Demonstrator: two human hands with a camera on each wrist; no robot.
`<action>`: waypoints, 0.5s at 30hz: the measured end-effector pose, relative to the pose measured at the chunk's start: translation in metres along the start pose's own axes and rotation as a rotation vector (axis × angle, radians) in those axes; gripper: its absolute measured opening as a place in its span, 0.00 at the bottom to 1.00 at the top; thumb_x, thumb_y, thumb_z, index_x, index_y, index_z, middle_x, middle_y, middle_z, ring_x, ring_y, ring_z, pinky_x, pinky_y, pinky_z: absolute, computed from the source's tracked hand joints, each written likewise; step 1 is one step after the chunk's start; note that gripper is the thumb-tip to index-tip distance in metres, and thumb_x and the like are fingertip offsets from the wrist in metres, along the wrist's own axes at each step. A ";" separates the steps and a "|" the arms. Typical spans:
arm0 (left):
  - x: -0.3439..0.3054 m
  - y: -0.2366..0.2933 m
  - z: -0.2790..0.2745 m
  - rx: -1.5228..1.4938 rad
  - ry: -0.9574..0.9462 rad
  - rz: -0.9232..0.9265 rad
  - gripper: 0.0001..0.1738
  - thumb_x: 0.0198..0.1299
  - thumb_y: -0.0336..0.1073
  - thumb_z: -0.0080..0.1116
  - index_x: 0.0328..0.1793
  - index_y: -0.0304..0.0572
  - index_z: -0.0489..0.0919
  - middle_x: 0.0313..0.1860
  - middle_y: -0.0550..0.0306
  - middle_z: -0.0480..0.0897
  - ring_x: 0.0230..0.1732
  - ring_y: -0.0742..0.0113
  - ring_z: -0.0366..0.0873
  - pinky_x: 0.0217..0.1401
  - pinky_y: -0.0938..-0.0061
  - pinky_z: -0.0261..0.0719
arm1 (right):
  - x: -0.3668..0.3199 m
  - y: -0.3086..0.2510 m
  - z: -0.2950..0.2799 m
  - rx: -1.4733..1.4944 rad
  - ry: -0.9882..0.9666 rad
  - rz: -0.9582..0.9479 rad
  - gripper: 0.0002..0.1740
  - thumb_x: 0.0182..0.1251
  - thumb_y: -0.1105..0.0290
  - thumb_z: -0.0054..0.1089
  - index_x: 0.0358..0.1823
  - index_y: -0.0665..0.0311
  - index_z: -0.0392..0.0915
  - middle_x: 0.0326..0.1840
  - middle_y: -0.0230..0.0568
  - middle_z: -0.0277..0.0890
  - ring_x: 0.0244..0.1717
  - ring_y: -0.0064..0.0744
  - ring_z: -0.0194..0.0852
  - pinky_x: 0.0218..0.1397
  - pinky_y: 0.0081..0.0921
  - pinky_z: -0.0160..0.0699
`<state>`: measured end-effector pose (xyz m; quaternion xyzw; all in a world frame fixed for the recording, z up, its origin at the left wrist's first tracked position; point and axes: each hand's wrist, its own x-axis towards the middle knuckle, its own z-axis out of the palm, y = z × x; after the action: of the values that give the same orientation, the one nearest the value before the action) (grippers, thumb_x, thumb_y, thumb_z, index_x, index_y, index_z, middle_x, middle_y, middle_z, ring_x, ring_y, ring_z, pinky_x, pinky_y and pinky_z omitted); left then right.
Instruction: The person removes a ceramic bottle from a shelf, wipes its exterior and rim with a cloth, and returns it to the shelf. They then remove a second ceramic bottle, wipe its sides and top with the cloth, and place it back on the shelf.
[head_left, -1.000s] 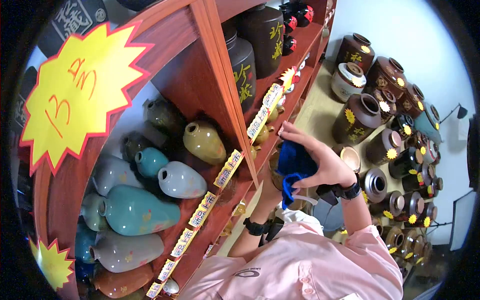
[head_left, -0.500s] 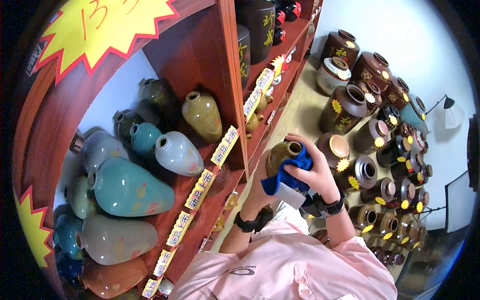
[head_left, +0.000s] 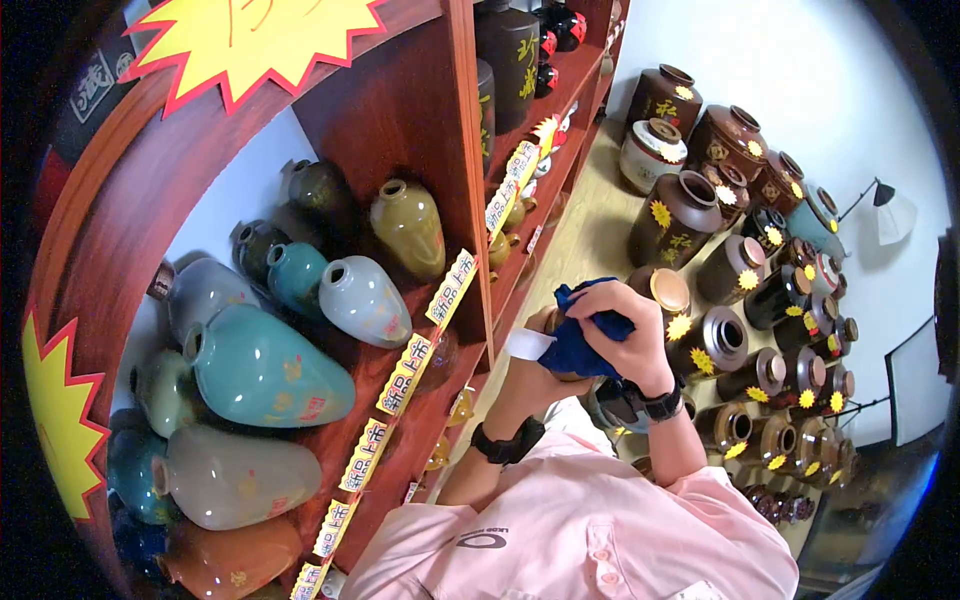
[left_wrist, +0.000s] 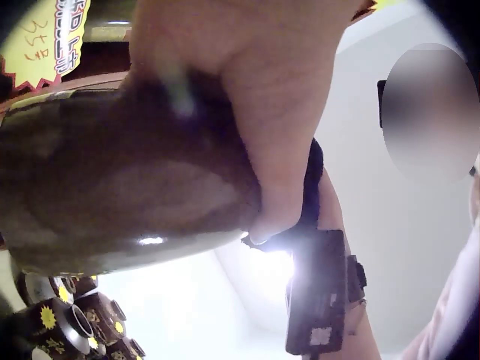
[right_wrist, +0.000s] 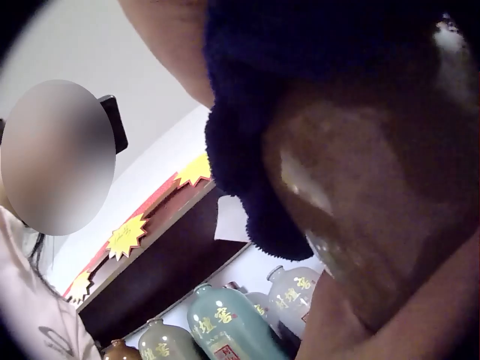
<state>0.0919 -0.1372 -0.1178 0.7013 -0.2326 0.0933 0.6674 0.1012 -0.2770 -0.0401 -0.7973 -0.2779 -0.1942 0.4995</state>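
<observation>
In the head view my left hand [head_left: 545, 388] grips a small olive-brown glazed jar [head_left: 541, 319] in front of the pink shirt. The left wrist view has the jar's rounded body [left_wrist: 112, 187] close up, with the thumb lying along it. My right hand [head_left: 635, 325] holds a dark blue cloth [head_left: 588, 350] bunched under curled fingers against the jar. A white tag [head_left: 530, 344] sticks out from the cloth's left side. Cloth and right hand hide the jar's mouth. Seen from the right wrist, the fuzzy cloth [right_wrist: 247, 172] wraps part of the shiny jar [right_wrist: 360, 195].
On the left, a red-brown wooden shelf [head_left: 400, 70] carries several glazed bottles, among them a teal bottle [head_left: 275, 370] and a pale blue bottle [head_left: 365, 300]. Yellow price labels [head_left: 405, 370] line its edge. Large dark jars [head_left: 680, 220] crowd the floor to the right.
The right hand has gone from spread fingers to curled ones over the cloth. The jar's mouth, visible half a second ago, is now covered. The white tag has swung to the left.
</observation>
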 end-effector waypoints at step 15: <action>-0.023 -0.063 -0.001 -0.236 0.027 -0.202 0.54 0.28 0.37 0.78 0.64 0.40 0.58 0.55 0.49 0.72 0.56 0.59 0.71 0.59 0.65 0.69 | -0.028 0.021 0.038 0.486 0.163 0.279 0.35 0.49 0.73 0.61 0.62 0.66 0.62 0.63 0.42 0.63 0.64 0.33 0.60 0.66 0.27 0.55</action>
<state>0.1004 -0.1312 -0.1836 0.6366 -0.1612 0.0071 0.7541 0.0941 -0.2563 -0.0869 -0.6666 -0.1629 -0.1149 0.7183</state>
